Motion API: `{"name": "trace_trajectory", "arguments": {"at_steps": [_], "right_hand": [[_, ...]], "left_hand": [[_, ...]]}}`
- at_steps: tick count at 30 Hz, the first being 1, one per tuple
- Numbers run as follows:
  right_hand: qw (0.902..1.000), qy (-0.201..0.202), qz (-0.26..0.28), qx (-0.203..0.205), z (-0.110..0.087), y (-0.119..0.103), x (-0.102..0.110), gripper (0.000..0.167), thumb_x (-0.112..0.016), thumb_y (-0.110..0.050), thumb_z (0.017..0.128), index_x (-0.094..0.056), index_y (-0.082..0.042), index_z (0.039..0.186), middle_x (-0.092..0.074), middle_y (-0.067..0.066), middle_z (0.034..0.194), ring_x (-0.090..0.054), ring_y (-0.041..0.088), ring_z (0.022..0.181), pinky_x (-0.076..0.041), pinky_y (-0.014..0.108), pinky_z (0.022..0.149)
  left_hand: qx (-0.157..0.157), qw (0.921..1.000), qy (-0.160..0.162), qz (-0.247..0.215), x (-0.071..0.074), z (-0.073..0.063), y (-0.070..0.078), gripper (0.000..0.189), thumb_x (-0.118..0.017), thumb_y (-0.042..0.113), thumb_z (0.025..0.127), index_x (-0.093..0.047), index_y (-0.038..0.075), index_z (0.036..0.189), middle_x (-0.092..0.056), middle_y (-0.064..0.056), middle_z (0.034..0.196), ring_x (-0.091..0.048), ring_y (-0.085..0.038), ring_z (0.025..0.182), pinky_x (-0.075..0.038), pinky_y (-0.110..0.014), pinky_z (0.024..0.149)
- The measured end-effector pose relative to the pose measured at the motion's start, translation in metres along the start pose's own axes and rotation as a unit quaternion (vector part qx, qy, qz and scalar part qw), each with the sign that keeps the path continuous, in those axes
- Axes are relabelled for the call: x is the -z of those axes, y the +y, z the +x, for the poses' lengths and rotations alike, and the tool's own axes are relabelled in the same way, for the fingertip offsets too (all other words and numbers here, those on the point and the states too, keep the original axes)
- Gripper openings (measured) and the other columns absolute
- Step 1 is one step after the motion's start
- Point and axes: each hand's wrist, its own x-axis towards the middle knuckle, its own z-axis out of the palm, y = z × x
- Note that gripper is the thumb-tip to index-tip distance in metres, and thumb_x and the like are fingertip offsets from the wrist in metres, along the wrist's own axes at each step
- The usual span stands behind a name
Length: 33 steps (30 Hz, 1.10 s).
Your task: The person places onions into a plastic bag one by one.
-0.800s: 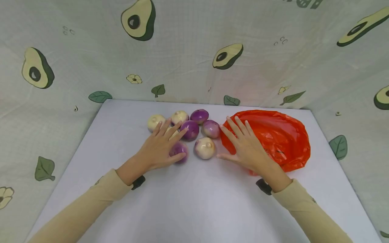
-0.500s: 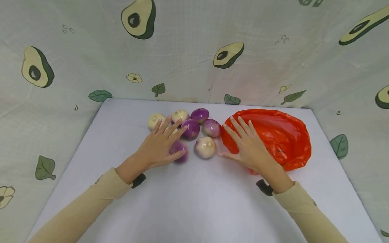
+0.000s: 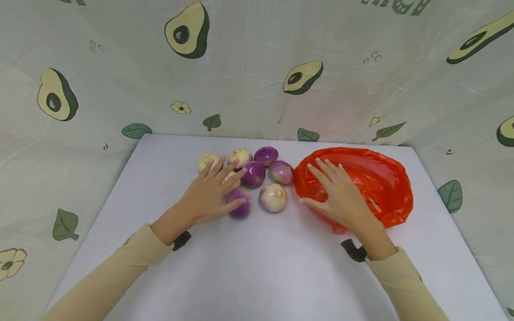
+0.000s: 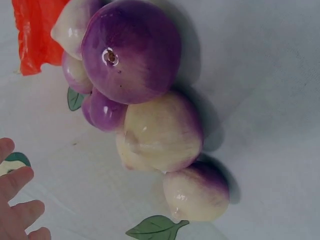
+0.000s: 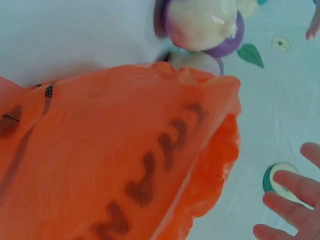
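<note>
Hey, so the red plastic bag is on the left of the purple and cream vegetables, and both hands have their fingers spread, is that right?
Not quite: the red plastic bag lies to the right of the purple and cream vegetables, as the head view shows. The left hand and right hand do have their fingers spread.

That white surface [image 3: 241,272] carries a loose cluster of glossy bulbs [image 3: 253,174], some purple, some mostly cream, and a crumpled red plastic bag [image 3: 385,187] lying just to their right.
</note>
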Motion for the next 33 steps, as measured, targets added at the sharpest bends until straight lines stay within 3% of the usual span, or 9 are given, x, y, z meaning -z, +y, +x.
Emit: {"name": "trace_trajectory", "arguments": {"at_steps": [8,14,20,25,28,33], "right_hand": [[0.9977,-0.004,0.038,-0.056,-0.006,0.009,0.009,0.085,-0.064,-0.059,0.077,-0.035,-0.016,0.144,-0.032,0.014,0.149,-0.028,0.039,0.135,-0.028,0.062,0.104],[0.9933,0.003,0.076,-0.087,-0.015,0.016,0.016,0.08,-0.062,-0.058,0.079,-0.037,-0.017,0.143,-0.037,0.014,0.146,-0.031,0.043,0.132,-0.029,0.068,0.099],[0.9833,0.001,0.117,-0.139,-0.025,0.025,0.022,0.078,-0.057,-0.06,0.081,-0.034,-0.019,0.144,-0.038,0.013,0.145,-0.03,0.044,0.131,-0.032,0.07,0.094],[0.9761,0.048,0.139,-0.16,-0.033,0.033,0.025,0.066,-0.058,-0.05,0.086,-0.04,-0.019,0.141,-0.043,0.016,0.14,-0.037,0.041,0.126,-0.038,0.068,0.089],[0.9694,0.093,0.151,-0.169,-0.038,0.038,0.025,0.058,-0.061,-0.04,0.087,-0.045,-0.015,0.138,-0.047,0.018,0.136,-0.04,0.042,0.123,-0.039,0.066,0.089],[0.9499,0.145,0.173,-0.216,-0.05,0.048,0.024,0.055,-0.061,-0.037,0.088,-0.048,-0.012,0.135,-0.051,0.018,0.133,-0.042,0.04,0.122,-0.041,0.064,0.089]], "left_hand": [[-0.018,0.9993,0.033,-0.004,0.002,0.0,-0.001,0.069,-0.045,0.053,0.089,-0.032,0.016,0.146,-0.024,-0.007,0.153,-0.015,-0.032,0.143,-0.013,-0.047,0.116],[-0.037,0.9953,0.087,-0.016,-0.001,0.0,-0.003,0.066,-0.051,0.046,0.087,-0.038,0.012,0.142,-0.035,-0.009,0.148,-0.028,-0.034,0.138,-0.023,-0.047,0.113],[-0.048,0.9838,0.165,-0.05,-0.004,-0.003,-0.003,0.062,-0.061,0.038,0.082,-0.048,0.007,0.134,-0.048,-0.012,0.139,-0.04,-0.034,0.131,-0.03,-0.045,0.11],[-0.048,0.9716,0.219,-0.076,-0.009,-0.006,-0.004,0.064,-0.068,0.033,0.077,-0.051,0.007,0.132,-0.052,-0.012,0.134,-0.046,-0.034,0.127,-0.047,-0.047,0.094],[-0.045,0.9702,0.222,-0.086,-0.014,-0.008,-0.003,0.064,-0.069,0.032,0.076,-0.05,0.007,0.132,-0.052,-0.013,0.134,-0.046,-0.033,0.126,-0.051,-0.047,0.087],[-0.027,0.9748,0.19,-0.114,-0.021,-0.013,-0.002,0.062,-0.071,0.029,0.077,-0.05,0.008,0.132,-0.05,-0.011,0.135,-0.046,-0.03,0.127,-0.051,-0.046,0.087]]}}
